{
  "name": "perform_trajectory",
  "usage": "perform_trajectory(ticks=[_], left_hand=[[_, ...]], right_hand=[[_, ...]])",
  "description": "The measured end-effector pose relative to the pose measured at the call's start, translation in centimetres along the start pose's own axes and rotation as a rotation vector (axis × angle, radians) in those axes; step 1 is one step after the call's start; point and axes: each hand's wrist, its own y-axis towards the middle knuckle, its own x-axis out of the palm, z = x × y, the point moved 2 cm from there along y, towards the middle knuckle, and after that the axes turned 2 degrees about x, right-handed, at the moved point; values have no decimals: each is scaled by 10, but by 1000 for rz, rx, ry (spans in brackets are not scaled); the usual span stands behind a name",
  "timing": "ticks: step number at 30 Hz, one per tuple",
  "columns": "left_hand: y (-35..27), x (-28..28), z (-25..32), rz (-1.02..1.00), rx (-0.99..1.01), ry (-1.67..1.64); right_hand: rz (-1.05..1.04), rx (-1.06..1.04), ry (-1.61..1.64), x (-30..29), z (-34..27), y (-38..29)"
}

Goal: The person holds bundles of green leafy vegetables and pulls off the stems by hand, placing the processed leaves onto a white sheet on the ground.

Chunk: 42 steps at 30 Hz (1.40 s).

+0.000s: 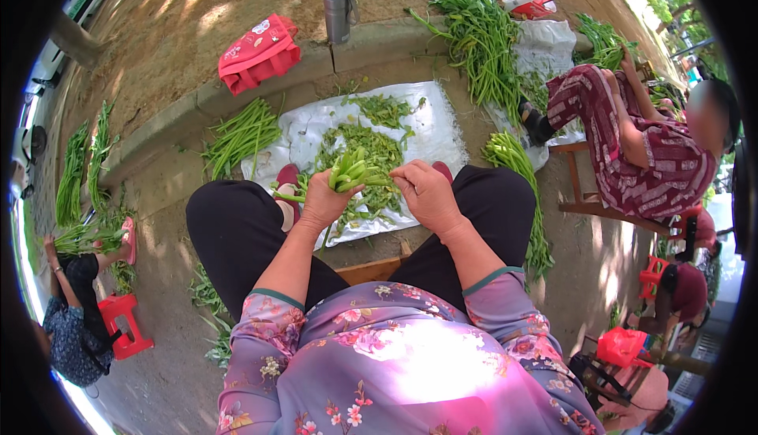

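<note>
My left hand (pixel 325 200) is closed around a bunch of green vegetable stalks (pixel 353 174), probably water spinach, with the cut ends fanning up and right. A few stalks stick out below and left of the fist. Just right of the bunch, my right hand (pixel 427 195) has its thumb and fingertips pinched together. Whether a thin stalk or leaf is between them is too small to tell. Under both hands, a white woven plastic sheet (pixel 435 112) lies on the ground between my feet. Loose picked leaves (pixel 361 145) are heaped on it.
Stalk bundles lie left (pixel 246 139) and right (pixel 515 162) of the sheet; a larger pile (pixel 482 50) is farther right. On the kerb (pixel 385 41) are a red bag (pixel 260 53) and a grey thermos flask (pixel 337 6). One person (pixel 639 139) sits at right, another (pixel 77 322) at left.
</note>
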Motion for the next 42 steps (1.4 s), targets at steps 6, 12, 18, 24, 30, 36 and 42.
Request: perform_trajectory(ticks=[6, 12, 18, 24, 30, 36, 42], left_hand=[[-1, 0, 2, -17, 0, 31], [-2, 0, 7, 3, 0, -16], [-1, 2, 5, 8, -22, -167], [-4, 3, 10, 65, -34, -183], [-3, 4, 2, 133, -36, -274], [-2, 1, -2, 112, -32, -176], [0, 0, -3, 82, 43, -148]], right_hand=[[-43, -103, -146, 1, -6, -2], [-100, -125, -169, 2, -7, -3], [-15, 91, 118, 5, -6, -2], [16, 466, 497, 9, 1, 1], [60, 542, 653, 7, 5, 6], [60, 412, 310, 2, 9, 4], [-43, 97, 180, -5, -5, 2]])
